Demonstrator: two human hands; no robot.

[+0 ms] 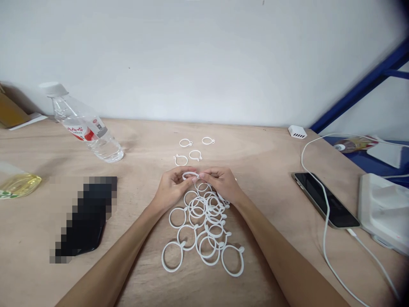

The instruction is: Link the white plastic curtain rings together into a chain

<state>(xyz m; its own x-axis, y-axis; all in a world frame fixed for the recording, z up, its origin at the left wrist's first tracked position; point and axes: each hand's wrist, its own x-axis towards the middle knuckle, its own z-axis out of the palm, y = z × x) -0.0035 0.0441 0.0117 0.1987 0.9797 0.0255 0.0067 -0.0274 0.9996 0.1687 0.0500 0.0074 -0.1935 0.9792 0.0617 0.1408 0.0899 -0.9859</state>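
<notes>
Between my two hands I hold one white plastic curtain ring (188, 173), raised just over the far end of a pile. My left hand (172, 184) grips the ring's left side, thumb along its near edge. My right hand (222, 181) pinches the small eyelet at the ring's right. Below my wrists spreads the overlapping pile of white rings (209, 209), each with a little eyelet. A few separate rings (195, 154) lie flat beyond my fingers. Some rings are partly hidden under my right hand.
At left stand a clear water bottle (89, 128) and a bottle with yellow liquid (21, 186), near a dark, pixelated object (92, 217). At right a phone (326, 198) lies on the wooden table (140, 273) with a white cable (325, 238), beside a white power strip (383, 213) and a small white block (297, 131).
</notes>
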